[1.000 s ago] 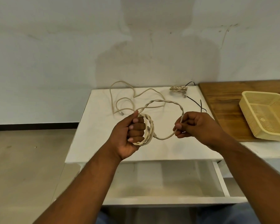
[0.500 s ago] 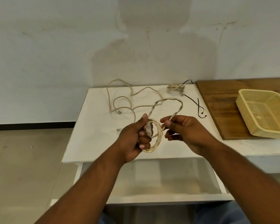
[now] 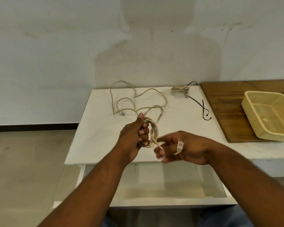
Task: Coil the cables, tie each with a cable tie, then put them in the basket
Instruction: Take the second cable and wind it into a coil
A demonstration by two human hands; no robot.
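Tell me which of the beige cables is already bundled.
The small beige cable at the far edge of the table: wound tight. The long beige cable trails loose from the coil in the left hand.

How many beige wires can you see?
2. The long cable is coiled in the left hand, its end in the right hand, its tail apparently on the table. The bundled cable lies at the table's back.

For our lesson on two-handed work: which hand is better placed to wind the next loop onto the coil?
Probably the right. The left hand grips the coil and fixes its shape; the right hand is beside it, the cable's plug end threaded between its fingers, so it can lead the strand.
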